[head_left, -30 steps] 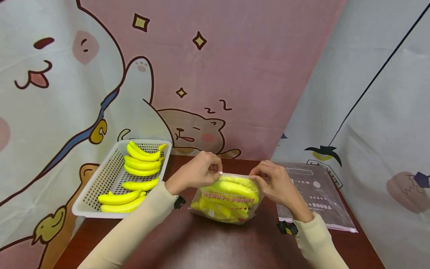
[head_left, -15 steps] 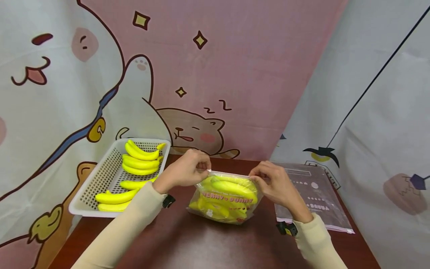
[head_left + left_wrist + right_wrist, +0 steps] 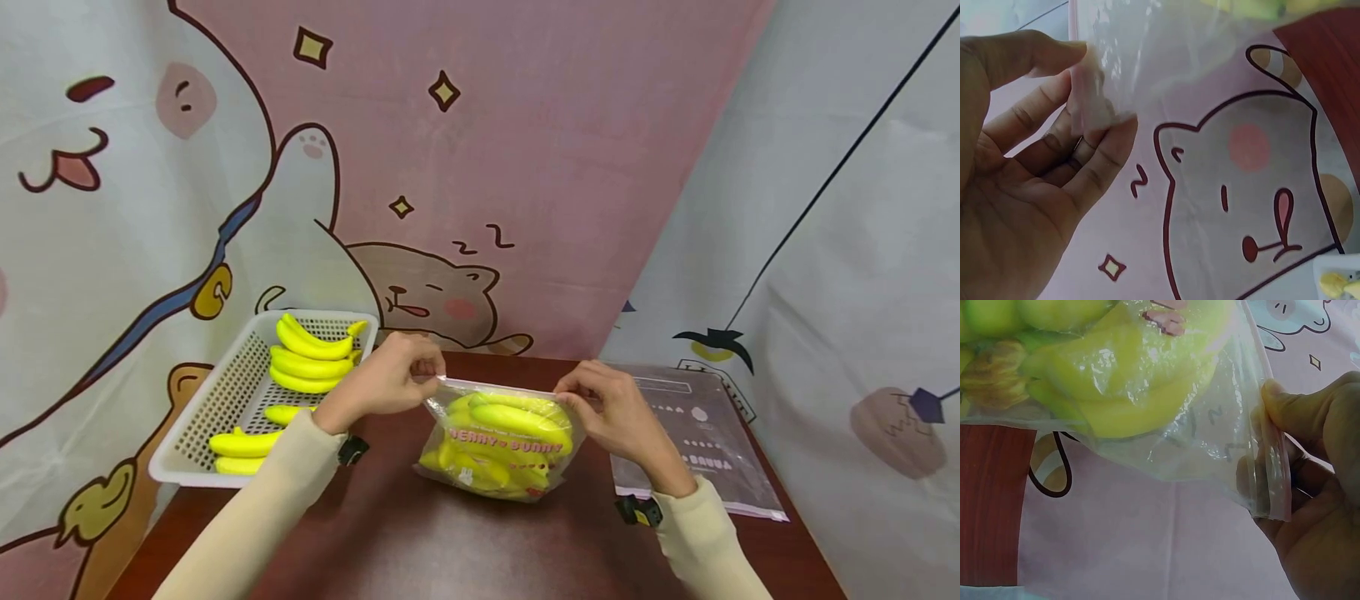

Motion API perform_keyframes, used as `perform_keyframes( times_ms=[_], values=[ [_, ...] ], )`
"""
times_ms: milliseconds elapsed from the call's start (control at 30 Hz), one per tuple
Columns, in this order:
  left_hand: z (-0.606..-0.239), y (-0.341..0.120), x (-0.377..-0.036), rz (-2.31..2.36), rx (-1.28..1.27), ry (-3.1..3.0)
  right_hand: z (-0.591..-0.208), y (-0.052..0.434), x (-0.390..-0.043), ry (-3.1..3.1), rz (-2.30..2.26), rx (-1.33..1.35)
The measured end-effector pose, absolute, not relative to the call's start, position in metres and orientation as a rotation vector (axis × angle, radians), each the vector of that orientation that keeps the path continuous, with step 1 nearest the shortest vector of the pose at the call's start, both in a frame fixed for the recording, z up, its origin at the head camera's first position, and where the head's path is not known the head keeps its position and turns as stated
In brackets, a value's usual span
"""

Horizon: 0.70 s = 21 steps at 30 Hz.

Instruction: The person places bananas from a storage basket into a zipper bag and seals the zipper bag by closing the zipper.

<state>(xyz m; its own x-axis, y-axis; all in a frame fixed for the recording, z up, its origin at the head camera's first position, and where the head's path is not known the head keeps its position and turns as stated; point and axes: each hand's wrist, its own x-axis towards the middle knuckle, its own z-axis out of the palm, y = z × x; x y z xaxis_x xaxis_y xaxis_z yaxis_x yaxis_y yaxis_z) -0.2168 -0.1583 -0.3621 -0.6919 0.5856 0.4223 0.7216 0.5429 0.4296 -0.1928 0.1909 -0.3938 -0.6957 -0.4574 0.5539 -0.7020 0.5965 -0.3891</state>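
Note:
A clear zip bag (image 3: 504, 437) printed with pink "BERRY BUNNY" lettering stands on the table in front of me, packed with yellow bananas (image 3: 1135, 409). At its top left corner my left hand (image 3: 399, 377) pinches the zip edge between thumb and fingers; the left wrist view shows the bag's corner (image 3: 1099, 94) in that pinch. My right hand (image 3: 609, 407) grips the top right corner, thumb on one face and fingers behind, as the right wrist view shows. The top edge is stretched straight between both hands. Along it, the zip looks pressed together.
On the left stands a white perforated basket (image 3: 242, 377) holding several bananas (image 3: 309, 367), partly hidden by my left arm. A flat, clear zip bag (image 3: 686, 442) lies at the right of the brown table (image 3: 420, 550). A printed cloth (image 3: 540, 208) hangs behind.
My left hand has moved left along the bag's top edge, from near its middle to the left corner. The right hand has stayed at the right corner.

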Motion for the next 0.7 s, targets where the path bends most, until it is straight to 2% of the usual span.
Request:
perform_keyframes(
  times_ms=[367, 700],
  values=[
    [-0.364, -0.182, -0.214, -0.910, -0.973, -2.634, -0.394, 0.191, -0.193, -2.435, 0.854, 0.923],
    [-0.377, -0.180, -0.217, -1.080, -0.963, -2.552, -0.395, 0.195, -0.192, -2.496, 0.844, 0.838]
  ],
)
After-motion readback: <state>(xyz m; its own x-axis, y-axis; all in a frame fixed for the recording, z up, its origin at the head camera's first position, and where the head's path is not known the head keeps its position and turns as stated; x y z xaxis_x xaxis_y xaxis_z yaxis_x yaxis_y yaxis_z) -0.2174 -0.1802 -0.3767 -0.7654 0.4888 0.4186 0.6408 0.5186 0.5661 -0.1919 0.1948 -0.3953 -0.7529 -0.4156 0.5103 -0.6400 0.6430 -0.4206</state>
